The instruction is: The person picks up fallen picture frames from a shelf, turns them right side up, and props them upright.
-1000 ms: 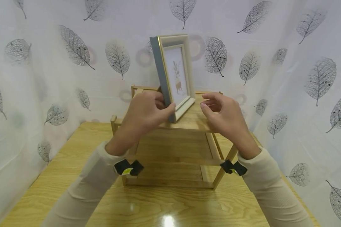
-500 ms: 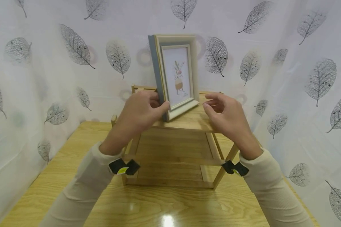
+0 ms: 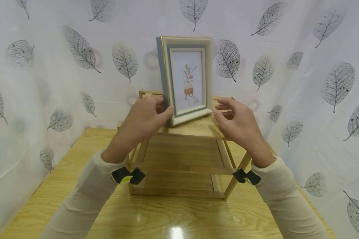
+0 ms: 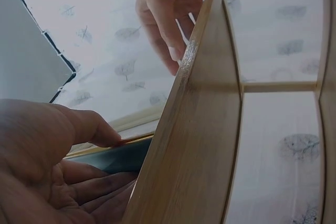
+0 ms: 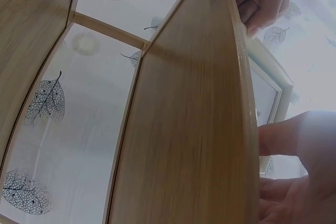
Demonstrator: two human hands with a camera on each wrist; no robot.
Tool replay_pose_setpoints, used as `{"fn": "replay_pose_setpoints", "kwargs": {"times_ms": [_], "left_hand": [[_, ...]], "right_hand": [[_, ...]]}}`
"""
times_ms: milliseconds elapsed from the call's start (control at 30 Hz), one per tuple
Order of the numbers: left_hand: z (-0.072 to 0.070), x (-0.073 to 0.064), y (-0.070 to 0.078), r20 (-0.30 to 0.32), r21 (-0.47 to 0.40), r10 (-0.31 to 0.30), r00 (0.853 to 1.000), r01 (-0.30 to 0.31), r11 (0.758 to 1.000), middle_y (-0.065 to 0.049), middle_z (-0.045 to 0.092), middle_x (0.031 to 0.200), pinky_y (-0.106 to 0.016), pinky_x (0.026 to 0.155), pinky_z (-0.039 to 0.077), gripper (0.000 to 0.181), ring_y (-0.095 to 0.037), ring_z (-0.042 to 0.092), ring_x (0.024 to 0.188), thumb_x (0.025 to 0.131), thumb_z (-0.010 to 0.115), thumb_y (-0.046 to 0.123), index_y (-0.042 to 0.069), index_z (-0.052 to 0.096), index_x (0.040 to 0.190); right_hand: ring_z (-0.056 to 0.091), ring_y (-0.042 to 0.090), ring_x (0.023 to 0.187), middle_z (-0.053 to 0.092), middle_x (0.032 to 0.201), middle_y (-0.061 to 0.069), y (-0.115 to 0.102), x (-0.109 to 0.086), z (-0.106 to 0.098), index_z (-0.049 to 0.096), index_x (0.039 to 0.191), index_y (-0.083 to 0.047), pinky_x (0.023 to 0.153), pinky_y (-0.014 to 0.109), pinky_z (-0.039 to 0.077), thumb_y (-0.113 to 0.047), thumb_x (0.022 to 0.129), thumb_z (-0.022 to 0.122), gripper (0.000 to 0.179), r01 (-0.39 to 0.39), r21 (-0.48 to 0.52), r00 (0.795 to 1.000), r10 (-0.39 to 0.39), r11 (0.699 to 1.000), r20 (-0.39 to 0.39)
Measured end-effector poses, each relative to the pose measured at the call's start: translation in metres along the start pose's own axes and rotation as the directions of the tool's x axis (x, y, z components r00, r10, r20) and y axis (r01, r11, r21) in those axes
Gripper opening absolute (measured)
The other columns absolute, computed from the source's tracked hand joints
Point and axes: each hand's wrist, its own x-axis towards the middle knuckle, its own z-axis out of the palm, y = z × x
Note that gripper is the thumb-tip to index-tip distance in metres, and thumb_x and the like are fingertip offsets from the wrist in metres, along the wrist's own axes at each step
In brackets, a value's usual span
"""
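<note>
A picture frame [image 3: 209, 73], cream-fronted with a grey-blue side and a gold edge line, stands upright on the top shelf [image 3: 194, 130] of a wooden rack. Inside it is a print [image 3: 187, 81] of a potted plant. My left hand [image 3: 143, 114] holds its lower left edge, thumb at the front and fingers round the side; the left wrist view shows that thumb [image 4: 100, 129] against the gold edge. My right hand [image 3: 237, 121] is at the lower right corner with loosely bent fingers, thumb tip close beside it. Part of the frame hides behind the shelf in the right wrist view [image 5: 262, 90].
Below the top shelf, the rack has lower shelves [image 3: 182, 152] and slanted legs [image 3: 234, 181]. It stands on a wood-grain table [image 3: 167, 215]. A white curtain [image 3: 272, 93] with a leaf print hangs behind and at both sides.
The picture frame has turned from a steep angle to face more toward me. My left hand has moved slightly left with its edge; my right hand has hardly moved, and the frame's right corner has come nearer it.
</note>
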Motion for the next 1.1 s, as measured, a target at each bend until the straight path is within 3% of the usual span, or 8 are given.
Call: {"fn": "replay_pose_setpoints", "kwargs": {"times_ms": [233,567,767,1100], "left_hand": [[-0.0011,-0.0002,-0.0009,0.02,0.035,-0.025,0.999,0.024,0.999,-0.006,0.069,0.087,-0.032,0.059,0.048,0.023,-0.021,0.057,0.069,0.102,0.056,0.022,0.005,0.066,0.09],[-0.0028,0.0005,-0.0025,0.053,0.038,-0.034,0.998,0.032,0.999,-0.01,0.07,0.1,-0.035,0.069,0.054,0.026,-0.023,0.063,0.082,0.106,0.049,0.023,0.004,0.062,0.094],[-0.004,0.0013,-0.0041,0.064,0.041,-0.026,0.998,0.023,0.999,-0.014,0.069,0.108,-0.04,0.082,0.054,0.026,-0.025,0.063,0.091,0.107,0.047,0.021,0.001,0.063,0.104],[-0.0052,0.0022,-0.0056,0.065,0.041,0.001,0.998,-0.003,0.999,-0.014,0.064,0.096,-0.04,0.078,0.05,0.025,-0.026,0.056,0.084,0.108,0.045,0.018,0.001,0.06,0.099]], "right_hand": [[0.065,0.037,0.118,0.059,0.139,0.022,-0.0011,0.0025,0.0008,0.049,0.144,0.003,0.097,0.047,0.054,-0.017,0.1,0.062,0.051,-0.04,-0.006,0.998,0.04,0.999,0.054],[0.059,0.039,0.125,0.051,0.146,0.024,-0.0039,0.005,0.0016,0.04,0.151,0.004,0.102,0.045,0.05,-0.018,0.102,0.059,0.056,-0.057,-0.023,0.992,0.059,0.998,0.113],[0.06,0.039,0.124,0.054,0.143,0.025,-0.0004,0.0077,0.0029,0.041,0.151,0.002,0.103,0.045,0.05,-0.016,0.103,0.056,0.053,-0.015,-0.034,0.993,0.019,0.999,0.121],[0.066,0.039,0.114,0.065,0.128,0.025,0.0009,0.0086,0.0039,0.051,0.145,0.0,0.099,0.047,0.052,-0.012,0.103,0.055,0.044,0.01,-0.05,0.996,-0.006,0.999,0.093]]}}
